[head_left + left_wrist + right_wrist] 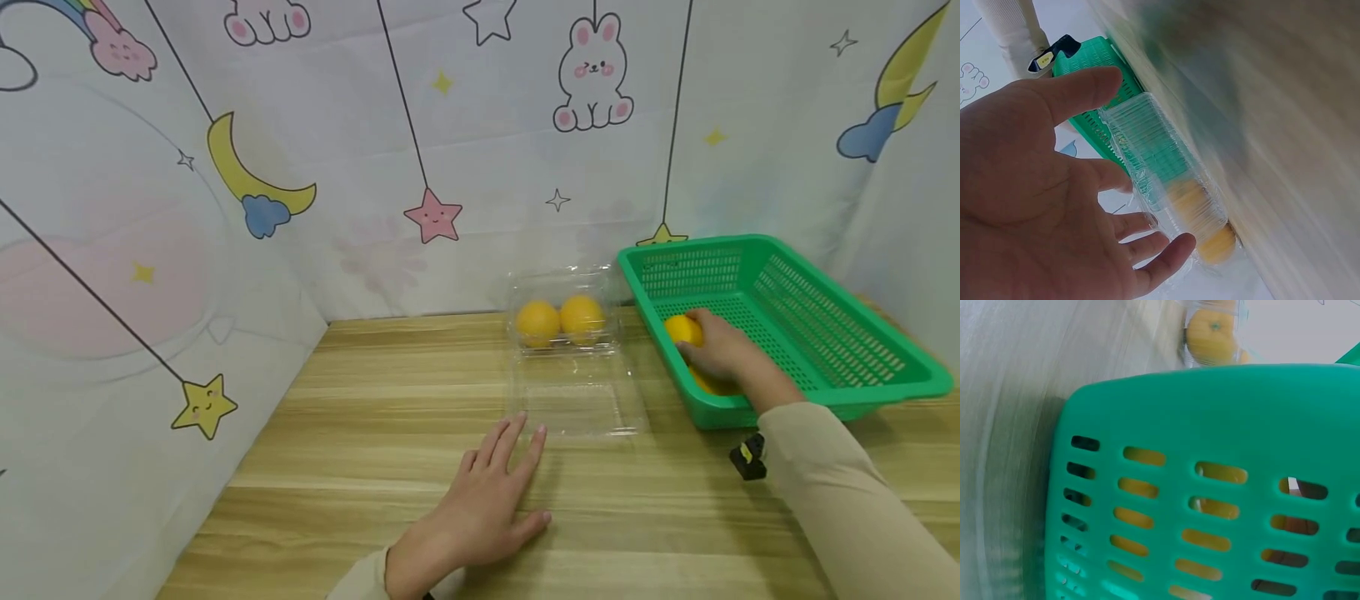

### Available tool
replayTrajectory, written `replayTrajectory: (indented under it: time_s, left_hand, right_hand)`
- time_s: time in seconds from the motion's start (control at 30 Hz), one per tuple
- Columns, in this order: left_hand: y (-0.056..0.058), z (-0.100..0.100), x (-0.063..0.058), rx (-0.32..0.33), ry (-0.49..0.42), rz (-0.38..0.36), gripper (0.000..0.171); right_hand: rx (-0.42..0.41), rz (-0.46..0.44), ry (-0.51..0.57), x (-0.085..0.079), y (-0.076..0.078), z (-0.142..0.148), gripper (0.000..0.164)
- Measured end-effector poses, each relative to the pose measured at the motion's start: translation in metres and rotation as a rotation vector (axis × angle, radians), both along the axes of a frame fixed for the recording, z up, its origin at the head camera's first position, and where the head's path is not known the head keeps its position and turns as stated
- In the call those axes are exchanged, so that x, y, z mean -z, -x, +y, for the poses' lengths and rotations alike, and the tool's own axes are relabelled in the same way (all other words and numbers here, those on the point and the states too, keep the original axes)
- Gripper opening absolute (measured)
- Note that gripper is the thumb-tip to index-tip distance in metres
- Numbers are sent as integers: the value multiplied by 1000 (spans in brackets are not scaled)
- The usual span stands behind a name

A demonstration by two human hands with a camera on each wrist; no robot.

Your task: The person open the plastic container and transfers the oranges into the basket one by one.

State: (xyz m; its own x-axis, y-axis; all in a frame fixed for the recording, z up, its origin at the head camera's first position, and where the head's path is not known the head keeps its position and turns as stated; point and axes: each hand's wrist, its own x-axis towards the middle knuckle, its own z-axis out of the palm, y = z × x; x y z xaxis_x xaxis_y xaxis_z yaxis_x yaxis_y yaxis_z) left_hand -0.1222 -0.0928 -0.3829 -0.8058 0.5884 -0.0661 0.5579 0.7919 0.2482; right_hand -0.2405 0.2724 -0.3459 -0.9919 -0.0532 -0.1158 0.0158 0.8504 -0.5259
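Inside the green basket (847, 333), near its left wall, my right hand (720, 343) grips an orange (682, 330). Below that hand another orange (708, 382) lies in the basket. The right wrist view shows mostly the basket's slotted wall (1210, 419), with orange colour behind the slots and the hand largely hidden. My left hand (487, 500) is spread, fingers extended, fingertips by the front edge of a clear plastic clamshell box (573, 408). Two oranges, a left one (537, 323) and a right one (582, 318), sit in the box's rear half.
The wooden table (390, 400) meets a white printed curtain (480, 167) at the back and left. A small black device (748, 457) is worn at the right wrist. The basket stands close to the right of the box.
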Motion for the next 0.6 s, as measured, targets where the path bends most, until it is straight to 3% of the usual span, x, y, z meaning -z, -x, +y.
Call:
replayTrajectory:
  time_s: [0.6]
  left_hand:
    - [0,2,1,-9,-7,10,93]
  right_hand:
    - [53,36,19,2,2,-1,72]
